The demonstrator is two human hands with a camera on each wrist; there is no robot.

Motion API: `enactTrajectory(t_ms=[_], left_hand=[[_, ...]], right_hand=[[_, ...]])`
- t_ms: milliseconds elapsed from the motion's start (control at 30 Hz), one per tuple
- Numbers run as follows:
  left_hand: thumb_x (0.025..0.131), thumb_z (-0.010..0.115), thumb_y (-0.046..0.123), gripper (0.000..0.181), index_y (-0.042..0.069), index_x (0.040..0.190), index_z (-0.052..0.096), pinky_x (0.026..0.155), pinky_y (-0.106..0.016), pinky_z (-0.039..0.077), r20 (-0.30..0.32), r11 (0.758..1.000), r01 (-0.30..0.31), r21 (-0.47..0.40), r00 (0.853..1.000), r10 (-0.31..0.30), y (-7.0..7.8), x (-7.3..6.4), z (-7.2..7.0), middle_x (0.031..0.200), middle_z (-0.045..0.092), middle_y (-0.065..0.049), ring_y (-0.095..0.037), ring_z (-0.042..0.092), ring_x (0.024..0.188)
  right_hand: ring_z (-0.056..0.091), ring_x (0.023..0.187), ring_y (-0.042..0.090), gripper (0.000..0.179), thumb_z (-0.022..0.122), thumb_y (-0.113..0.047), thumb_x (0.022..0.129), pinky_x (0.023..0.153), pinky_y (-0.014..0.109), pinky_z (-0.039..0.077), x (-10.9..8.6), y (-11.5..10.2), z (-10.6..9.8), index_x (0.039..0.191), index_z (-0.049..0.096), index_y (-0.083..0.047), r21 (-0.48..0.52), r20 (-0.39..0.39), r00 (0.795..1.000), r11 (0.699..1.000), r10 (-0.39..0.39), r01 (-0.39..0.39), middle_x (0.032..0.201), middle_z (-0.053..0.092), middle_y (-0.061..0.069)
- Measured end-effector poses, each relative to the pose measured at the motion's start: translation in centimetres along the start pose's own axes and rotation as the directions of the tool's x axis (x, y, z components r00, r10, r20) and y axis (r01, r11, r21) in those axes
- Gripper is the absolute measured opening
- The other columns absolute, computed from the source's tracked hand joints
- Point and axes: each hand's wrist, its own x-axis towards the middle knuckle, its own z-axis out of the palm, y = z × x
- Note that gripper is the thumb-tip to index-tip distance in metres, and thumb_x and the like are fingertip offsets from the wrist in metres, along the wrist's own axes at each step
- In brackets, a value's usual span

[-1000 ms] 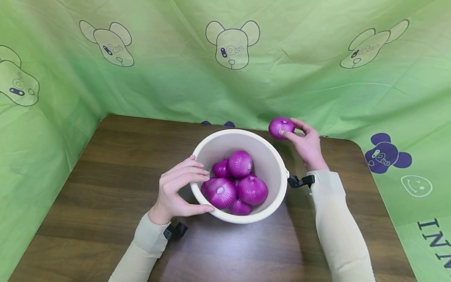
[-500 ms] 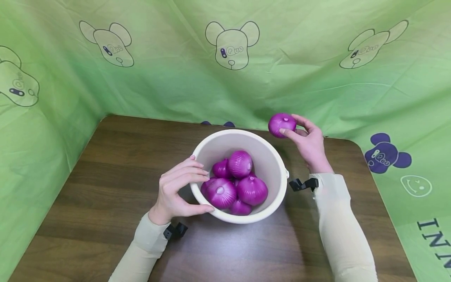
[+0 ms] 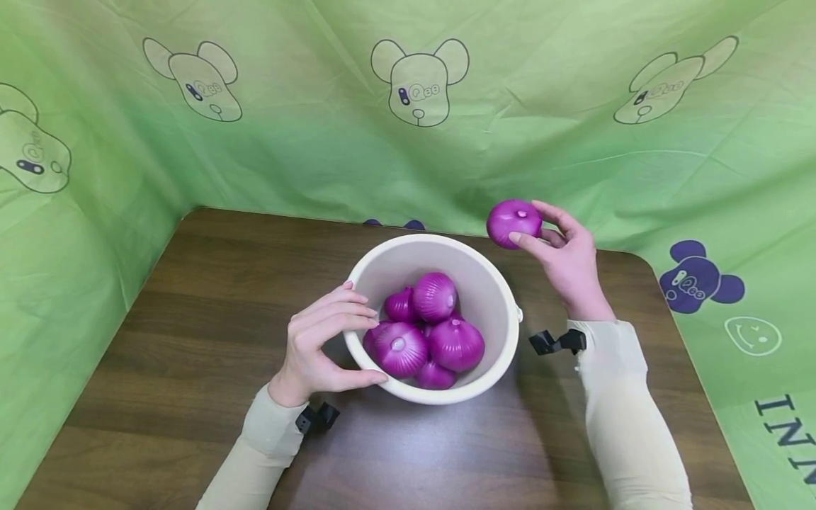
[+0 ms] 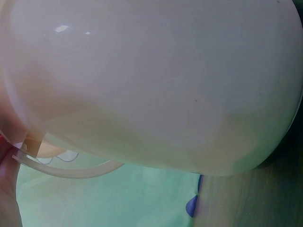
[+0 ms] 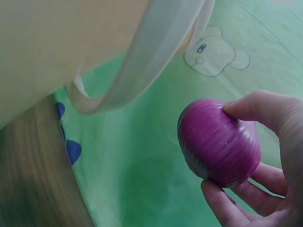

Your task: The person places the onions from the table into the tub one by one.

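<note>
A white bucket (image 3: pixel 428 397) stands on the brown table with several purple onions (image 3: pixel 435 297) heaped inside. My left hand (image 3: pixel 321 347) grips its left rim, fingers over the edge and thumb along the front. The bucket's outer wall (image 4: pixel 156 85) fills most of the left wrist view, with part of the hand at the lower left. Beyond the bucket's right rim, my right hand (image 3: pixel 567 258) holds one purple onion (image 3: pixel 513 224) in the air. The right wrist view shows the thumb on one side of this onion (image 5: pixel 220 142) and fingertips on the other.
A green cloth (image 3: pixel 306 156) with printed bear heads hangs behind and beside the wooden table (image 3: pixel 210 283). A pale curved handle (image 5: pixel 137 71) hangs off the bucket in the right wrist view. Black wrist mounts (image 3: pixel 557 343) sit at both cuffs.
My right hand has risen a little and shifted right with the onion, which looks slightly larger now. My left hand, the bucket and the onions in it have stayed put.
</note>
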Motion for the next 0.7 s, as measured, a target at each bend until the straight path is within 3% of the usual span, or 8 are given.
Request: enactTrajectory(t_ms=[700], left_hand=[[0.073,0.089,0.048,0.053,0.0,0.091,0.076,0.099,-0.055,0.054,-0.002,1.0,0.003,0.008,1.0,-0.003,0.0,0.2,0.0,0.088,0.074,-0.014,-0.033,0.07,0.086]], right_hand=[[0.065,0.108,0.021,0.062,0.086,-0.001,0.081,0.081,0.018,0.058,-1.9,-2.2,0.4,0.138,0.062,-0.006,0.104,0.025,0.996,0.991,-0.084,0.081,0.135,0.058,0.011]])
